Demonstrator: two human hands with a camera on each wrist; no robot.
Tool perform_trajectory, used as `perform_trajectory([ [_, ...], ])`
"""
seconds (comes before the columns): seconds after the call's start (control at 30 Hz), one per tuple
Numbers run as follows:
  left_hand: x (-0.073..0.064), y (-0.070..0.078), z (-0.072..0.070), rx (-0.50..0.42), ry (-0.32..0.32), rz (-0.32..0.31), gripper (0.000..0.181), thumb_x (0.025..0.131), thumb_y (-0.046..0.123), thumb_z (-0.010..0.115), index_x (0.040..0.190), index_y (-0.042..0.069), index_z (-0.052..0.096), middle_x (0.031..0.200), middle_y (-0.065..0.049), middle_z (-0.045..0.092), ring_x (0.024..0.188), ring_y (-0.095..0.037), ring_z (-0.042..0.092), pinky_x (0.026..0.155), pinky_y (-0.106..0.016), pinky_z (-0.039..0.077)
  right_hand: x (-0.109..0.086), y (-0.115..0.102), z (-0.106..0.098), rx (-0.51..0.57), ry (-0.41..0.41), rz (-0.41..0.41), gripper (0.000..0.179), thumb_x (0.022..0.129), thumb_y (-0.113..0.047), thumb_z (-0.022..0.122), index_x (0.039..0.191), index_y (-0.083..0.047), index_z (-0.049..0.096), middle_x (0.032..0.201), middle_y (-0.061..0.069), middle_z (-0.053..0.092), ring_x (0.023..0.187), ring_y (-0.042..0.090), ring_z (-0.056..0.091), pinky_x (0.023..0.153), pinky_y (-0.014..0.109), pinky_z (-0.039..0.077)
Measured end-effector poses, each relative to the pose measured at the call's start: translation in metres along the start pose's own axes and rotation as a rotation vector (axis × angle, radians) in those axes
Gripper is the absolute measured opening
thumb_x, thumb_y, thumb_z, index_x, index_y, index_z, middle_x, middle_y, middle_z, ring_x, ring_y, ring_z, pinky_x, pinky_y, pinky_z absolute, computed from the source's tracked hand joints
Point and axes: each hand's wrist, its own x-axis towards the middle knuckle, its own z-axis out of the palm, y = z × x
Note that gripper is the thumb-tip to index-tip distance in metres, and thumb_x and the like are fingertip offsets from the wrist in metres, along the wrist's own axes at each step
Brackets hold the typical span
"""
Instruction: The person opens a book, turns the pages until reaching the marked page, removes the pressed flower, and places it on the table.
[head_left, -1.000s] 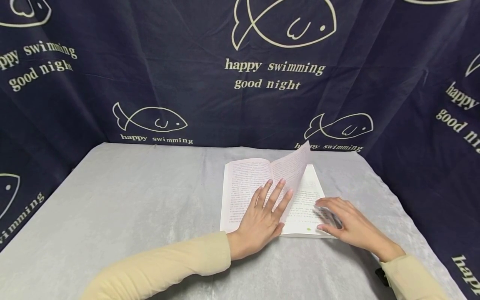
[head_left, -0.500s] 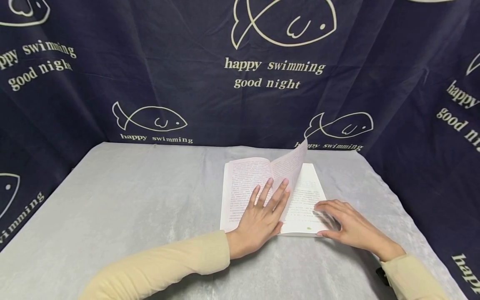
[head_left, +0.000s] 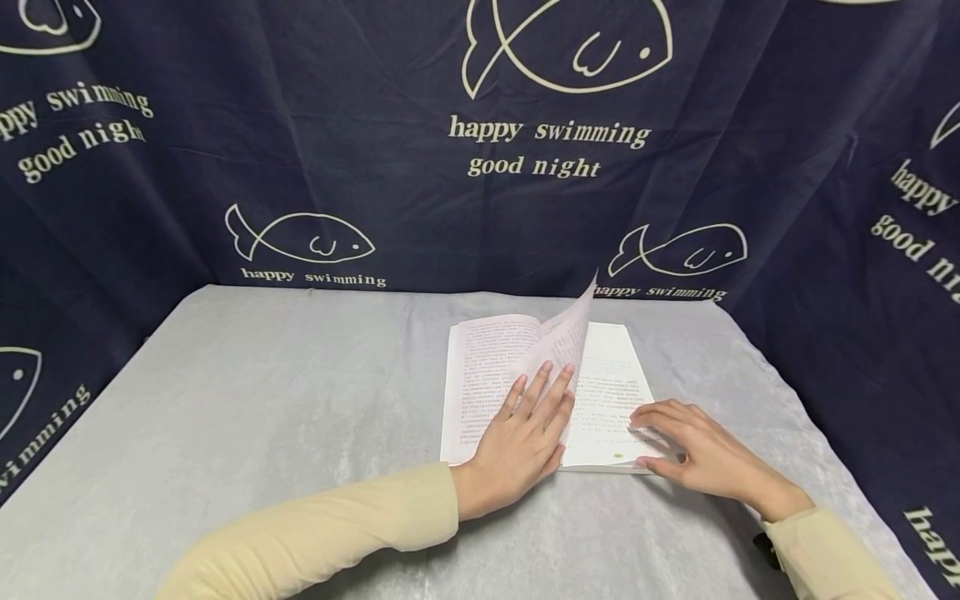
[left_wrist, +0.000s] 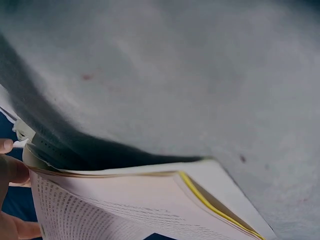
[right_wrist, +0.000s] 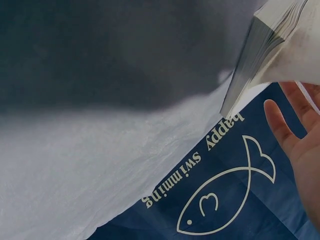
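Observation:
A thick paperback book (head_left: 609, 400) lies spread on the table, its left-hand page pinkish and its right-hand page white. Between them a pinkish leaf (head_left: 576, 321) stands up from the middle, its top corner leaning over to the left. My left hand (head_left: 517, 446) rests across the left-hand page and the foot of that leaf, fingers stretched out. At the book's lower right edge is my right hand (head_left: 708, 454), fingers gently bent over the page margin and thumb apart near the bottom corner. The left wrist view shows the book's pages (left_wrist: 125, 200) from the side.
A pale grey cloth (head_left: 300, 383) covers the table. Behind and on both sides hangs a dark blue curtain (head_left: 420, 192) printed with fish outlines and lettering. A small black item (head_left: 767, 550) sits under the right sleeve's cuff.
The raised leaf has swung to the left, showing more of the white page. My left hand's fingers have drawn slightly closer together; the right hand stays nearly still.

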Motion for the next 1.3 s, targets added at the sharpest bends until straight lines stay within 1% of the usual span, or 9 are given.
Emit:
perform_trajectory([
  [0.23,-0.002,0.001,0.004,-0.052,-0.059,0.028,0.050,0.090,0.044,0.041,0.133,0.020,0.044,0.151,-0.009,0.023,0.140,-0.034,0.015,0.111,-0.048,0.018,0.000,0.001,-0.001,0.009,0.040,-0.008,0.031,0.066,-0.022,0.078,0.093,-0.018,0.065,0.100,-0.007,0.062,0.095,0.012,0.055,0.085,0.027,0.032],
  [0.43,-0.003,0.001,0.007,-0.065,-0.086,0.027,0.050,0.091,0.047,0.038,0.133,0.020,0.045,0.149,-0.011,0.027,0.138,-0.035,0.021,0.110,-0.049,0.020,0.002,0.006,-0.003,0.027,0.089,-0.057,0.025,0.066,-0.020,0.078,0.089,-0.018,0.067,0.093,-0.007,0.064,0.091,0.013,0.056,0.083,0.027,0.032],
  [0.57,-0.004,0.001,0.008,-0.069,-0.113,0.032,0.051,0.092,0.048,0.037,0.133,0.018,0.044,0.147,-0.012,0.031,0.136,-0.035,0.025,0.109,-0.049,0.021,0.002,0.010,-0.004,0.029,0.099,-0.096,0.022,0.068,-0.013,0.074,0.088,-0.017,0.067,0.092,-0.006,0.065,0.091,0.012,0.056,0.082,0.028,0.033],
  [0.63,-0.005,0.001,0.009,-0.071,-0.125,0.036,0.051,0.092,0.048,0.035,0.133,0.018,0.045,0.145,-0.012,0.033,0.135,-0.035,0.028,0.108,-0.048,0.023,0.002,0.012,-0.005,0.038,0.108,-0.120,0.018,0.071,-0.010,0.070,0.088,-0.015,0.067,0.092,-0.005,0.065,0.091,0.013,0.056,0.081,0.028,0.033],
  [0.7,-0.005,0.001,0.009,-0.068,-0.141,0.038,0.050,0.093,0.047,0.034,0.132,0.017,0.045,0.144,-0.011,0.036,0.133,-0.034,0.031,0.108,-0.048,0.024,0.002,0.013,-0.005,0.051,0.124,-0.143,0.010,0.080,-0.014,0.064,0.089,-0.012,0.067,0.092,-0.003,0.066,0.091,0.014,0.056,0.081,0.028,0.034],
  [0.8,-0.005,0.001,0.009,-0.065,-0.164,0.035,0.049,0.094,0.047,0.031,0.131,0.018,0.046,0.141,-0.010,0.040,0.130,-0.032,0.036,0.108,-0.046,0.025,0.003,0.015,-0.006,0.062,0.146,-0.157,0.026,0.093,-0.029,0.049,0.089,-0.011,0.067,0.091,-0.002,0.066,0.090,0.015,0.056,0.082,0.028,0.033],
  [0.9,-0.005,0.001,0.008,-0.067,-0.179,0.030,0.049,0.094,0.047,0.031,0.129,0.017,0.048,0.138,-0.009,0.044,0.126,-0.030,0.041,0.107,-0.044,0.027,0.003,0.015,-0.006,0.056,0.167,-0.162,0.043,0.096,-0.038,0.036,0.087,-0.011,0.068,0.090,-0.001,0.066,0.088,0.016,0.056,0.082,0.027,0.033],
  [1.2,-0.005,0.001,0.007,-0.085,-0.206,0.037,0.049,0.094,0.048,0.031,0.124,0.015,0.052,0.131,-0.008,0.050,0.119,-0.027,0.048,0.103,-0.041,0.033,0.006,0.016,-0.004,0.085,0.240,-0.206,0.037,0.094,-0.037,0.044,0.082,-0.011,0.068,0.087,0.001,0.066,0.085,0.017,0.057,0.081,0.026,0.034],
  [1.3,-0.004,0.001,0.006,-0.071,-0.205,0.044,0.050,0.094,0.049,0.030,0.122,0.015,0.054,0.129,-0.008,0.052,0.117,-0.027,0.050,0.101,-0.040,0.034,0.007,0.015,-0.005,0.094,0.249,-0.193,0.036,0.092,-0.039,0.047,0.080,-0.011,0.068,0.088,0.002,0.066,0.085,0.016,0.056,0.081,0.024,0.033],
])
